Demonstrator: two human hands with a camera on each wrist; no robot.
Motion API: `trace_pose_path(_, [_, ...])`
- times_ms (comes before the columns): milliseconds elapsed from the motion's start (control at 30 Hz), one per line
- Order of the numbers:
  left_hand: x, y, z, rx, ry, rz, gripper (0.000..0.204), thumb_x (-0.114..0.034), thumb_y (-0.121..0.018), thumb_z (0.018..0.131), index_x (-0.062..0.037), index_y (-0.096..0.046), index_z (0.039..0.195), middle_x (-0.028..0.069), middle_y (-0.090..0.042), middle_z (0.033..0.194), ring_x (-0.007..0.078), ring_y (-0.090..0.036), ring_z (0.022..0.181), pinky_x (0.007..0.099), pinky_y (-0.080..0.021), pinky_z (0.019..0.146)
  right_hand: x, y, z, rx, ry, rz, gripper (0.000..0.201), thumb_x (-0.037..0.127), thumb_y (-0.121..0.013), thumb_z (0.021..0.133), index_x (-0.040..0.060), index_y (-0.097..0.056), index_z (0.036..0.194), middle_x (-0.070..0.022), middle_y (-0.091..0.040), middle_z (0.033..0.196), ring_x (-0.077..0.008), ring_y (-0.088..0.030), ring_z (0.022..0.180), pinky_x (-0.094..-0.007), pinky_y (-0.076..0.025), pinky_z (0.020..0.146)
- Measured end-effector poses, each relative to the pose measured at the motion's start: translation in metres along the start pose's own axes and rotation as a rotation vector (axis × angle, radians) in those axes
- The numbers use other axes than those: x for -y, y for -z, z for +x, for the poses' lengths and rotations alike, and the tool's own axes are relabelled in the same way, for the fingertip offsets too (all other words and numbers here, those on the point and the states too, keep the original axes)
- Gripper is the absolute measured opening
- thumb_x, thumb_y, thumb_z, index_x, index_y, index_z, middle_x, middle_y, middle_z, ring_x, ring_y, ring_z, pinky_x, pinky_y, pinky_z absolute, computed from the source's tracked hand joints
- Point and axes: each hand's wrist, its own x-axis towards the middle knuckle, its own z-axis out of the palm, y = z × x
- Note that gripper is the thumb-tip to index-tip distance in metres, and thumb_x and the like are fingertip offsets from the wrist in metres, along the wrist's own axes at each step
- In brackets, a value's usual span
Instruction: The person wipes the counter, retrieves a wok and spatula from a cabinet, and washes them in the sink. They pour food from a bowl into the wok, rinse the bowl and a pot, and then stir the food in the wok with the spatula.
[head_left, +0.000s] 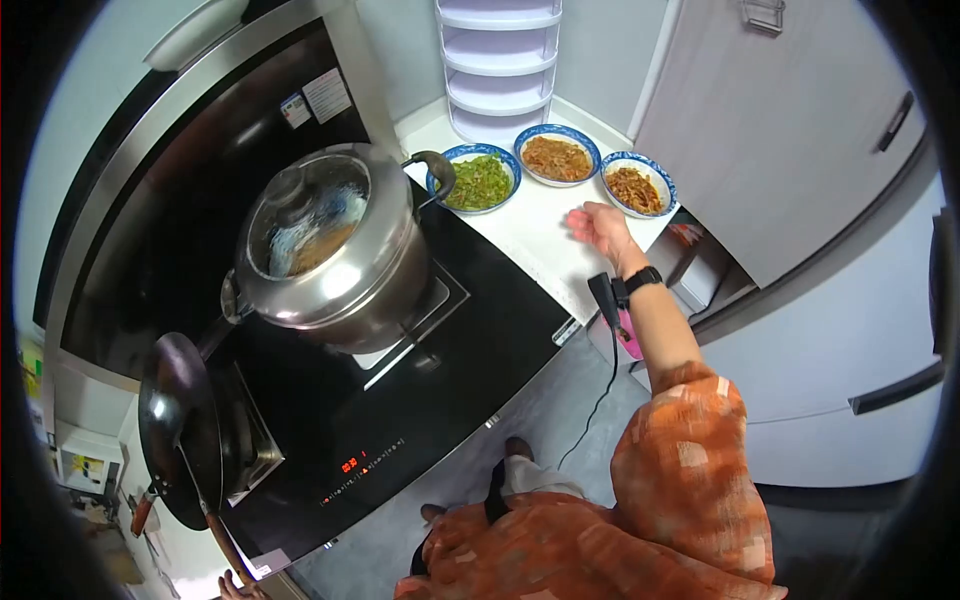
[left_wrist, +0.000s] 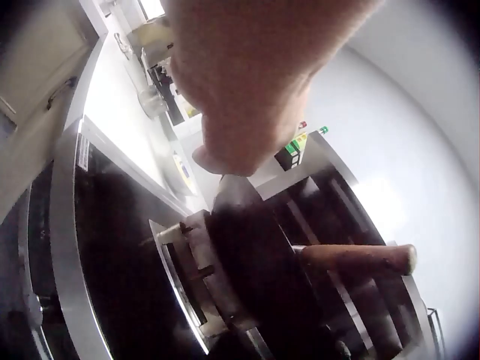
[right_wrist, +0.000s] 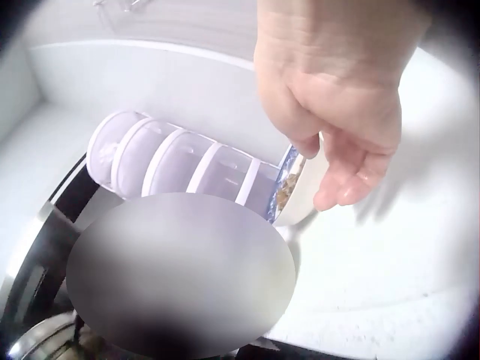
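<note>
My right hand (head_left: 603, 232) reaches over the white counter, fingers relaxed beside a blue-rimmed bowl of brown shredded food (head_left: 633, 188). In the right wrist view its fingers overlap that bowl's pale side (right_wrist: 302, 196). Two more blue-rimmed bowls stand nearby, one with orange-brown shreds (head_left: 558, 160), one with chopped greens (head_left: 480, 186). My left hand (head_left: 240, 590) shows only partly at the bottom left, by the end of a long wooden handle (head_left: 222, 540) leading from the dark wok (head_left: 180, 400). The left wrist view hides its fingers; I cannot tell whether they grip anything.
A large steel pot (head_left: 350, 290) with a glass lid (head_left: 310, 220) stands on the black cooktop (head_left: 420, 400). Behind the bowls rises a tiered white rack (head_left: 500, 75). A black cord (head_left: 603, 395) hangs below my right wrist. Cabinet doors (head_left: 770, 140) stand on the right.
</note>
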Motion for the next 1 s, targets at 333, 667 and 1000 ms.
trace_pose_path(333, [-0.077,0.098,-0.006,0.069,0.025,-0.085,0.027,-0.007,-0.063,0.063,-0.0061,-0.068,0.089,0.0183,-0.062,0.091,0.0342,-0.057,0.085,0.0405,-0.045,0.080,0.019,-0.017,0.076,0.042,-0.077,0.214,0.037,0.021,-0.032,0.094,-0.0078,-0.032,0.117,-0.0274,-0.059,0.091,-0.0332,-0.064,0.075,-0.0392,-0.056,0.057])
trace_pose_path(667, [-0.086,0.086,-0.018,0.224,0.135,-0.180,0.031,-0.004,-0.062,0.062,-0.0029,-0.067,0.092,0.0212,-0.060,0.099,0.0358,-0.057,0.091,0.0418,-0.045,0.083,0.030,-0.040,0.092,-0.172,0.097,0.079,0.031,0.004,-0.035,0.089,-0.0156,-0.034,0.114,-0.0283,-0.058,0.088,-0.0347,-0.064,0.061,-0.0353,-0.056,0.044])
trace_pose_path(1000, [-0.073,0.009,-0.030,0.514,0.011,-0.396,0.030,0.001,-0.047,0.077,0.0002,-0.053,0.107,0.0081,-0.059,0.084,0.0124,-0.052,0.066,0.0255,-0.044,0.062,0.053,-0.008,-0.051,-0.051,0.218,0.001,0.032,0.003,-0.034,0.087,-0.0135,-0.034,0.114,-0.0259,-0.058,0.092,-0.0302,-0.065,0.066,-0.0311,-0.056,0.051])
